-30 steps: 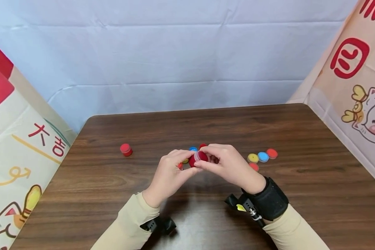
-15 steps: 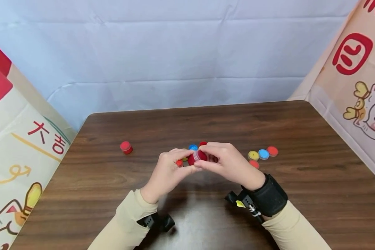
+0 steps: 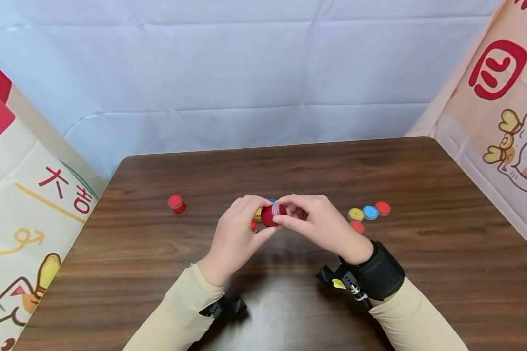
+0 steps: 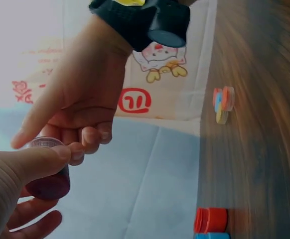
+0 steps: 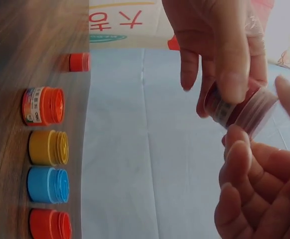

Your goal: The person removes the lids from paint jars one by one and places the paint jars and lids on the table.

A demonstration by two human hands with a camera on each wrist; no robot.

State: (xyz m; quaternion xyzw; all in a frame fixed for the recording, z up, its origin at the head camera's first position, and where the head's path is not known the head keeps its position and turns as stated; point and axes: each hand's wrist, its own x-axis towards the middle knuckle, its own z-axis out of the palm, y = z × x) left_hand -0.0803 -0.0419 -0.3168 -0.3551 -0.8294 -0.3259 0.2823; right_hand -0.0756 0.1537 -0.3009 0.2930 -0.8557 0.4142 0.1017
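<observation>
A small dark red paint jar with a clear-rimmed lid is held up between both hands over the table. My left hand grips the jar's body, thumb on the near side and fingers on the far side. At the lid end, my right hand has its curled fingers and thumb around the rim. The right wrist view shows its fingertips at the lid's edge and its thumb tip close beside the lid. The jar's label is partly covered by the left thumb.
Behind the hands stand uncapped paint jars: orange-red, yellow, blue and red. A red lidded jar stands to the left. Yellow, blue and red lids lie to the right.
Both hands and the jar have shifted slightly left and forward, covering more of the blue jar behind. The right fingers have shifted around the lid.
</observation>
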